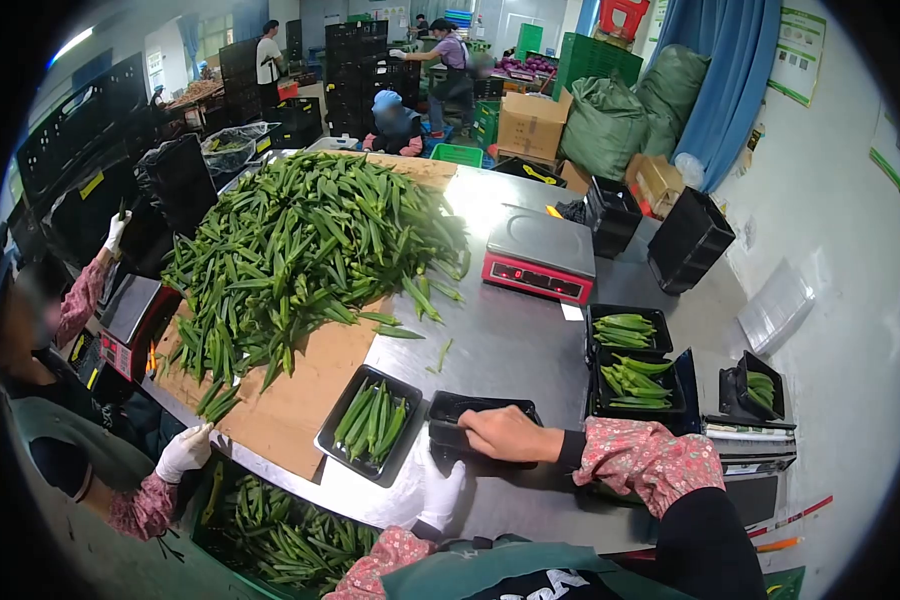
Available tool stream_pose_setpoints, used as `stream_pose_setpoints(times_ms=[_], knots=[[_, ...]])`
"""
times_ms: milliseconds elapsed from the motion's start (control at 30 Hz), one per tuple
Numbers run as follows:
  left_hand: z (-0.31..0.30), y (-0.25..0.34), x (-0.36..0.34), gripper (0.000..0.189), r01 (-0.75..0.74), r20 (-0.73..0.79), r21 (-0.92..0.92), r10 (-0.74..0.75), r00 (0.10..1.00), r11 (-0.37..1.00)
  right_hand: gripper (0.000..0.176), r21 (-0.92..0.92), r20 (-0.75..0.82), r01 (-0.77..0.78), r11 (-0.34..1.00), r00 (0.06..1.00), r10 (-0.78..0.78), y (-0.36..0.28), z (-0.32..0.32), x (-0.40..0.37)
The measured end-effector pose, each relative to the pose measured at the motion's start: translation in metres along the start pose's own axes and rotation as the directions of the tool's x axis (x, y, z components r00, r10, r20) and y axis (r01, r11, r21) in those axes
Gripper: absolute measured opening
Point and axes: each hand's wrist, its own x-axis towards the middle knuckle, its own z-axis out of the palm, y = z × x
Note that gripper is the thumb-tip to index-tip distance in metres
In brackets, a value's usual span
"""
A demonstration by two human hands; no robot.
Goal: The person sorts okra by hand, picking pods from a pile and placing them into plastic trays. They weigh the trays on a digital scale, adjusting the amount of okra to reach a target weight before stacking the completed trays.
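Note:
My right hand (510,434) is bare, its fingers curled over an empty-looking black tray (453,406) near the table's front edge. My left hand (442,492), in a white glove, is at the left side of that tray; its fingertips are partly hidden against the tray and the bright table. Just to the left, a black tray (327,437) holds several okra pods (370,420). A large heap of okra (290,240) lies on cardboard (280,425) at the back left. More filled trays (660,320) stand at my right, beyond my sleeve.
A red scale (538,252) stands mid-table, with black containers (690,240) behind. At the left, a co-worker's gloved hand (184,453) holds okra near another scale (130,325). A crate of okra (280,535) sits below the front edge. Other people work in the background.

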Motion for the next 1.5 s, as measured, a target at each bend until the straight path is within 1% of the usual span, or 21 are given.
stream_pose_setpoints(times_ms=[100, 267, 300, 367, 400, 433, 467, 533, 633, 667, 733, 767, 800, 833, 867, 933, 1000, 1133, 1267, 1367, 1500], knots=[[-0.007, -0.006, 0.005, 0.063, 0.008, 0.129, 0.087, -0.02, 0.992, 0.996, 0.015, -0.188, -0.156, -0.046, 0.981, 0.988, 0.016, 0.003, -0.037, 0.012], [0.0, 0.034, -0.004, 0.044, -0.171, 0.355, 0.32, 0.05, 0.934, 0.932, 0.011, -0.021, -0.465, -0.18, 0.983, 0.872, 0.15, -0.01, -0.107, 0.036], [0.002, 0.04, -0.004, 0.036, -0.174, 0.34, 0.329, 0.055, 0.939, 0.928, 0.011, -0.093, -0.427, -0.09, 0.992, 0.903, 0.042, -0.015, -0.106, 0.037], [-0.003, 0.047, -0.003, 0.033, -0.092, 0.126, 0.261, 0.061, 0.99, 0.961, 0.014, -0.215, -0.347, 0.186, 0.959, 0.903, -0.253, -0.022, -0.089, 0.039], [-0.005, 0.048, -0.003, 0.032, -0.061, 0.022, 0.219, 0.058, 0.998, 0.974, 0.019, -0.313, -0.157, 0.262, 0.913, 0.934, -0.321, -0.03, -0.081, 0.034], [-0.018, 0.061, 0.005, 0.039, 0.151, 0.037, -0.191, -0.146, 0.989, 0.97, 0.022, -0.317, -0.023, 0.349, 0.882, 0.927, -0.375, -0.036, -0.071, 0.03], [-0.031, 0.074, 0.013, 0.048, 0.31, 0.051, -0.57, -0.344, 0.938, 0.761, 0.022, -0.278, 0.055, 0.43, 0.859, 0.9, -0.432, -0.037, -0.056, 0.025], [-0.059, 0.097, 0.01, 0.059, 0.22, 0.071, -0.718, -0.244, 0.967, 0.661, 0.021, -0.205, 0.209, 0.499, 0.842, 0.863, -0.46, -0.049, -0.033, 0.019], [-0.08, 0.121, 0.001, 0.07, 0.106, 0.0, -0.302, -0.111, 0.994, 0.947, 0.024, -0.152, 0.306, 0.579, 0.801, 0.798, -0.519, -0.064, -0.013, 0.027], [-0.086, 0.128, -0.003, 0.068, 0.204, -0.022, -0.379, -0.229, 0.973, 0.903, 0.026, -0.133, 0.298, 0.592, 0.795, 0.789, -0.538, -0.069, -0.008, 0.035], [-0.1, 0.143, -0.006, 0.066, 0.048, -0.308, -0.237, -0.122, 0.943, 0.97, 0.028, -0.155, 0.131, 0.675, 0.721, 0.738, -0.662, -0.082, -0.008, 0.068], [-0.12, 0.133, -0.011, 0.067, 0.131, -0.442, -0.183, -0.201, 0.875, 0.974, 0.028, -0.105, -0.023, 0.618, 0.779, 0.781, -0.624, -0.084, -0.006, 0.083], [-0.121, 0.154, -0.003, 0.061, 0.017, -0.657, -0.149, -0.112, 0.745, 0.989, 0.028, -0.044, -0.174, 0.559, 0.828, 0.812, -0.558, -0.085, -0.005, 0.096], [-0.149, 0.149, -0.005, 0.052, 0.014, -0.656, -0.239, -0.172, 0.735, 0.971, 0.028, -0.064, -0.298, 0.441, 0.895, 0.848, -0.439, -0.073, 0.003, 0.107], [-0.152, 0.168, 0.003, 0.045, -0.071, -0.774, -0.311, -0.21, 0.598, 0.948, 0.028, -0.068, -0.416, 0.313, 0.947, 0.854, -0.312, -0.053, 0.017, 0.118], [-0.195, 0.153, 0.0, 0.043, -0.173, -0.841, -0.282, -0.156, 0.518, 0.944, 0.029, 0.024, -0.487, -0.041, 0.999, 0.872, 0.048, -0.008, 0.045, 0.145], [-0.217, 0.158, 0.004, 0.046, -0.208, -0.886, -0.22, -0.107, 0.451, 0.953, 0.026, -0.048, -0.271, -0.282, 0.958, 0.927, 0.259, 0.04, 0.089, 0.144], [-0.235, 0.157, 0.007, 0.049, -0.243, -0.886, -0.191, -0.06, 0.46, 0.951, 0.024, -0.02, -0.093, -0.481, 0.877, 0.874, 0.477, 0.043, 0.129, 0.124], [-0.237, 0.126, 0.007, 0.054, -0.145, -0.841, -0.252, -0.142, 0.522, 0.957, 0.022, 0.205, -0.194, -0.431, 0.879, 0.862, 0.468, 0.031, 0.129, 0.1], [-0.226, 0.108, 0.013, 0.059, -0.116, -0.782, -0.319, -0.192, 0.593, 0.941, 0.02, 0.239, -0.258, -0.383, 0.892, 0.861, 0.438, 0.0, 0.09, 0.078], [-0.204, 0.123, 0.028, 0.06, -0.035, -0.71, -0.34, -0.232, 0.665, 0.94, 0.022, 0.364, -0.369, -0.476, 0.8, 0.715, 0.593, -0.013, 0.042, 0.029]])
